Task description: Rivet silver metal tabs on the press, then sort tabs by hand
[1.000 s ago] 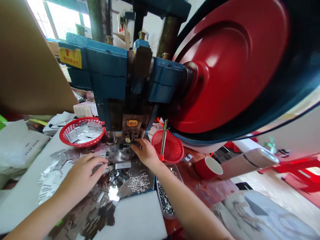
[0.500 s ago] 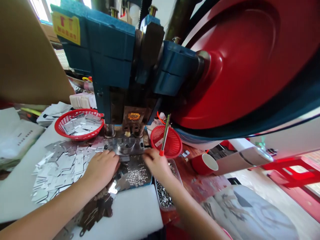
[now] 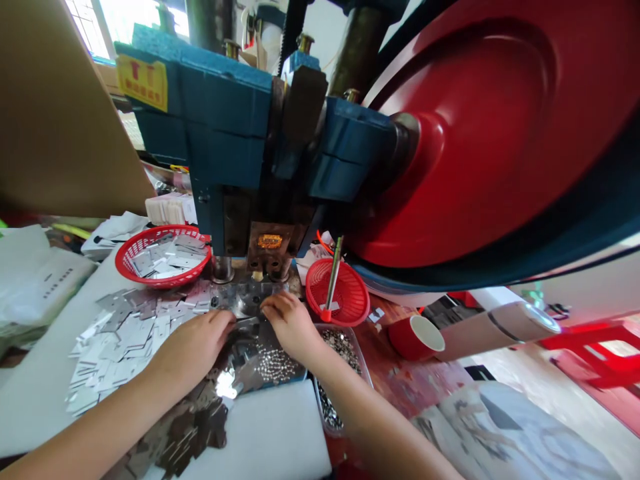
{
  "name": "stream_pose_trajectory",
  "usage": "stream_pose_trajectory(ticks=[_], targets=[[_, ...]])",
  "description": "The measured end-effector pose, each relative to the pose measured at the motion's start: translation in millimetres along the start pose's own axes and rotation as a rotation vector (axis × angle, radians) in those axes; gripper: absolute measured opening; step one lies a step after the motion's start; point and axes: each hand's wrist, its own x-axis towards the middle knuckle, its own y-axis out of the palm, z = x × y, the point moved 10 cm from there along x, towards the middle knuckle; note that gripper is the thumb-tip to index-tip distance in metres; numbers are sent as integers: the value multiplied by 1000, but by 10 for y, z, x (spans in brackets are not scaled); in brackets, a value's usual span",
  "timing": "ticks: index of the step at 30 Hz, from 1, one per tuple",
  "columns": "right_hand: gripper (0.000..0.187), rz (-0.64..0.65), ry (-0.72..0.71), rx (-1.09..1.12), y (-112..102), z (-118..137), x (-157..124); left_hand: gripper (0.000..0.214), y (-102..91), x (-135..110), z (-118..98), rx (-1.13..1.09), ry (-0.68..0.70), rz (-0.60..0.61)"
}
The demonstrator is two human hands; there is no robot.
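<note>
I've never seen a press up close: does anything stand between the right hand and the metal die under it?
Nothing visible does: the right hand is already at the front right of the metal die. The red plastic basket stands to the hand's right, outside that path.

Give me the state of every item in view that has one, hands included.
Left hand: fingers bent, at the press base; grip unclear.
Right hand: fingers bent, at the same base; grip unclear.
Left red basket: filled with flat pieces.
Right red basket: uncovered.
Clear box: open, holding small metal parts.
Loose metal plates: spread out, overlapping.
Red cup: open-topped.
Flywheel: turning or not, cannot tell.
</note>
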Motion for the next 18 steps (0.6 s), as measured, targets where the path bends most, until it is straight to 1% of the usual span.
stream_pose_trajectory(ticks=[2, 4, 5, 7, 9, 10, 12, 14, 15, 16, 18], targets=[[15, -75, 37, 27, -35, -38, 187, 33, -43, -57, 136, -163, -73, -51], [13, -93, 92, -10, -1, -113, 361, 43, -63, -116, 246, -304, -129, -87], [10, -87, 117, -36, 26, -153, 433, 46, -56, -141, 295, -364, -158, -85], [3, -65, 142, -61, 71, -216, 535, 42, -17, -179, 374, -465, -220, -40], [0, -36, 151, -30, 92, -254, 572, 32, -3, -194, 397, -538, -242, 1], [1, -33, 160, -7, 80, -263, 562, 30, -25, -191, 384, -564, -228, -2], [4, -72, 172, 38, 0, -236, 480, 26, -97, -172, 311, -607, -161, -35], [9, -130, 163, 111, -92, -133, 323, 21, -161, -149, 194, -649, -72, -73], [12, -123, 152, 185, -91, -61, 230, 20, -183, -138, 130, -672, -32, -89], [14, -66, 158, 302, -27, 5, 134, 18, -201, -128, 65, -697, 6, -105], [18, 168, 236, 657, 268, 124, -77, 16, -240, -114, -59, -768, 80, -146]])
